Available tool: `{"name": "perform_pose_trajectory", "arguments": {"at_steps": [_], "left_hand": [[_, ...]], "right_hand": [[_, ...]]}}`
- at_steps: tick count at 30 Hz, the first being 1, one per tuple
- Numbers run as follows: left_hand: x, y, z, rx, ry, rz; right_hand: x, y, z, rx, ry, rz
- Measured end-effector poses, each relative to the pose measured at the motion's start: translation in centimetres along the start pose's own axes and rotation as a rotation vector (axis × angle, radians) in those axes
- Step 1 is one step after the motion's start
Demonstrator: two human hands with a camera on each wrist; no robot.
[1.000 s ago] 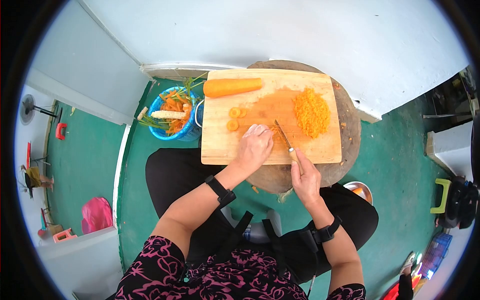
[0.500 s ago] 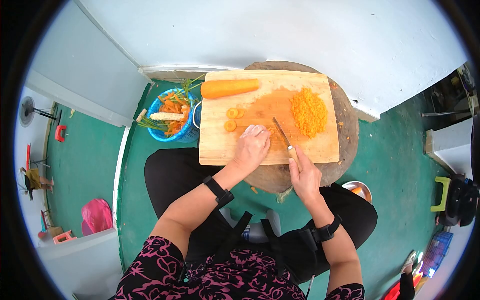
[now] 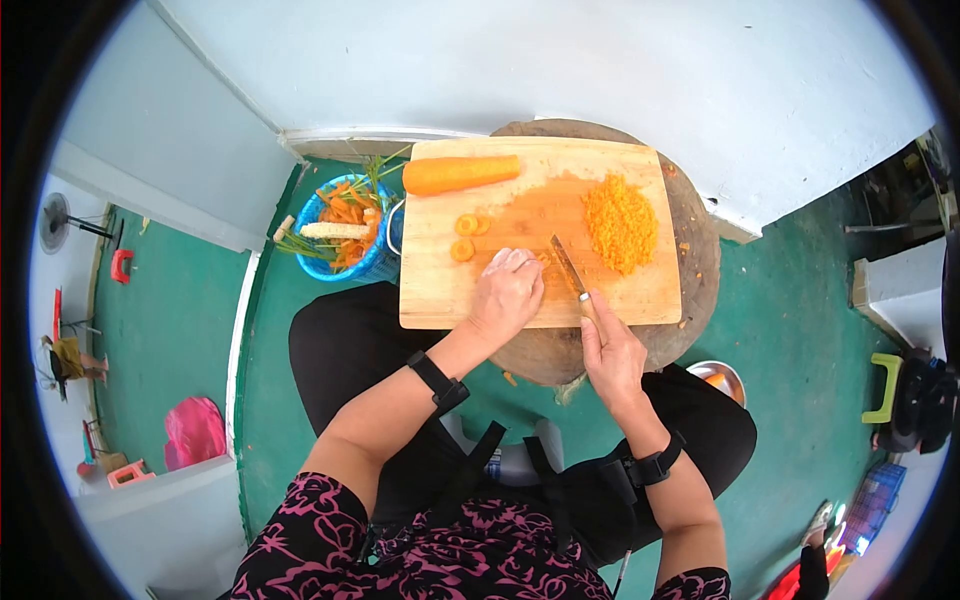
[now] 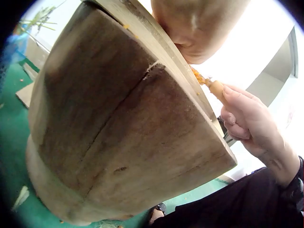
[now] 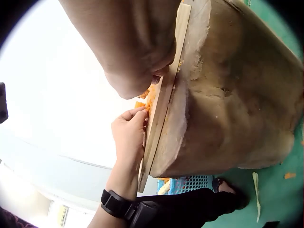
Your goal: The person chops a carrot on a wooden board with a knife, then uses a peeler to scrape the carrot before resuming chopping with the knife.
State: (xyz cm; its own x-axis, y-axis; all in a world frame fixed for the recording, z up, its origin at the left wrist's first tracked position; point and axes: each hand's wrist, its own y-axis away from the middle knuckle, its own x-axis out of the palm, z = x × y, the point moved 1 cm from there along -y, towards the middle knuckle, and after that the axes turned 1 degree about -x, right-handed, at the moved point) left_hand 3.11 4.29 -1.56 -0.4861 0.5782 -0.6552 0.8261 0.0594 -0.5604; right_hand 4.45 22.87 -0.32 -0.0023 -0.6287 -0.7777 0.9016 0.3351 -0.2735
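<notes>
On the wooden cutting board [image 3: 430,290], my left hand [image 3: 508,292] rests with fingers bent over a small bit of carrot [image 3: 545,258] that shows at the fingertips; most of that piece is hidden beneath them. My right hand [image 3: 613,350] grips the wooden handle of a knife [image 3: 570,268], its blade just right of the left fingertips, pointing away from me. A heap of finely chopped carrot [image 3: 620,225] lies right of the blade. Several carrot slices [image 3: 465,248] sit left of the left hand, and a thick length of carrot [image 3: 462,174] lies along the far edge.
The board rests on a thick wooden stump [image 4: 114,114]. Left of it stands a blue basket [image 3: 375,265] of peelings and greens. A metal bowl [image 3: 735,385] with something orange is on the green floor beside the right knee. A white wall [image 3: 560,60] rises behind.
The knife has shifted slightly right, away from the left fingertips. The left hand stays in place on the board, and the carrot heap and slices look the same.
</notes>
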Motion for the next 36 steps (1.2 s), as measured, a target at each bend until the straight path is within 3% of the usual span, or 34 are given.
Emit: {"name": "perform_pose_trajectory", "arguments": {"at_steps": [7,10,16,34,36], "left_hand": [[-0.2,-0.1,-0.2,0.006,0.009,-0.009],[-0.2,-0.2,-0.1,0.009,0.007,-0.007],[0.1,0.1,0.3,-0.018,0.017,-0.009],[0.3,0.1,0.1,-0.073,0.048,-0.031],[0.1,0.1,0.0,-0.075,0.042,-0.027]], "right_hand": [[0.0,0.1,0.5,0.015,0.127,0.09],[0.2,0.2,-0.1,-0.06,0.011,-0.041],[0.5,0.3,0.0,-0.03,0.098,-0.009],[-0.3,-0.2,0.8,-0.045,-0.055,-0.045],[-0.7,-0.3,1.2,0.061,-0.085,0.058]]}}
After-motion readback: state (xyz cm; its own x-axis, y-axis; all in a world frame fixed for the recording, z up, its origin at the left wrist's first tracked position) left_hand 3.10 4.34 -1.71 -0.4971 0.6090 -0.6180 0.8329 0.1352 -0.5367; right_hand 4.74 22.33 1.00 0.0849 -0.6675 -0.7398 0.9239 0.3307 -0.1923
